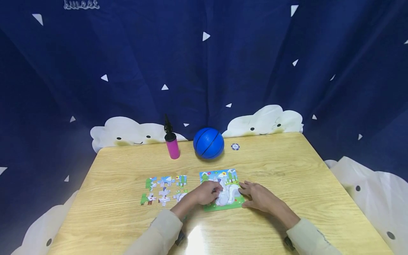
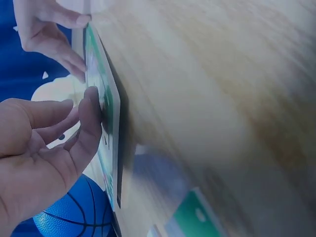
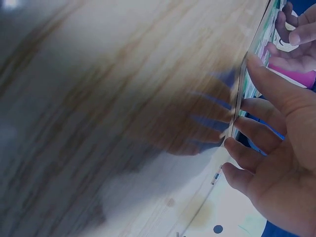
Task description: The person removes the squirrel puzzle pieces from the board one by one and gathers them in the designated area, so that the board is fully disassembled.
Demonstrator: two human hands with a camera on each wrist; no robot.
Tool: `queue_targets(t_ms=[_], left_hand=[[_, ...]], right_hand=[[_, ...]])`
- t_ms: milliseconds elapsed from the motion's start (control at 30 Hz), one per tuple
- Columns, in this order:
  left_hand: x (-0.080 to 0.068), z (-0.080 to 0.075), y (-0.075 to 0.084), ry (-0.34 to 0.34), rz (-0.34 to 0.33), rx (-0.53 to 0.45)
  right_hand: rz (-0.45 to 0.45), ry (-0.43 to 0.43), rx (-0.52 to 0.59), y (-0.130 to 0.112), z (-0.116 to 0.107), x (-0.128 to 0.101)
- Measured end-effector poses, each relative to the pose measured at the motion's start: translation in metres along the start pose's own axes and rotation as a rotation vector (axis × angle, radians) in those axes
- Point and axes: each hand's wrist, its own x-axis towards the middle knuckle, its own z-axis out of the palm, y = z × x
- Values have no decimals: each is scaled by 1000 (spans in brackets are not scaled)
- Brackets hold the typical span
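A square picture puzzle board [image 1: 227, 204] with a white animal on green lies on the wooden table [image 1: 287, 170]. My left hand [image 1: 213, 192] rests on the board's middle; in the left wrist view its fingertips [image 2: 91, 106] press the board's face [image 2: 97, 66], fingers nearly straight. My right hand [image 1: 248, 194] lies flat at the board's right edge, and its straight fingers [image 3: 249, 126] touch the board's rim [image 3: 240, 86]. Several loose puzzle pieces [image 1: 164, 191] lie in two rows left of the board.
A blue ball [image 1: 208, 142] sits behind the board, with a pink pump [image 1: 173, 147] standing to its left and a small round token [image 1: 235, 146] to its right. A dark blue curtain with cloud shapes hangs behind the table.
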Motion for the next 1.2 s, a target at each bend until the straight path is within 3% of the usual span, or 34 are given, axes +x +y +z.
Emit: queue_targets(t_ms=[200,767,1200], left_hand=[[-1,4,-3,-9,-48,-41],[-3,5,-1,2,-32,-84],[-1,11,-4,127,48,-18]], right_hand=[[4,-4,5,0,0,0],[23,5,16,-2,-1,-1],[6,16,13,-1,1,-2]])
